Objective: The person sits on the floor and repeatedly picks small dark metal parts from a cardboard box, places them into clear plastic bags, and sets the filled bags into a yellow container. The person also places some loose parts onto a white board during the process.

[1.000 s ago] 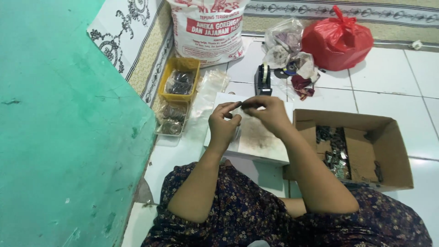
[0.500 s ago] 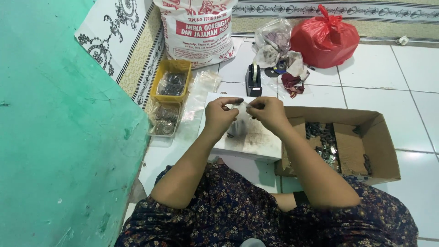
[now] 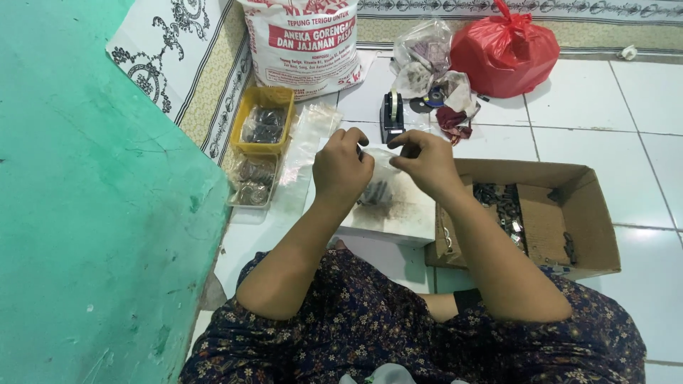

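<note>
White tiled floor beside a green wall
Your left hand and right hand pinch a small clear bag over a white board

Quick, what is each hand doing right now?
Left hand: closed, pinching the small clear plastic bag of dark parts.
Right hand: closed, pinching the same bag.

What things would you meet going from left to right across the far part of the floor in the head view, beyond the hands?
Yellow tray of packed small parts → white printed sack → black tape dispenser → clear bag of oddments → red plastic bag.
</note>
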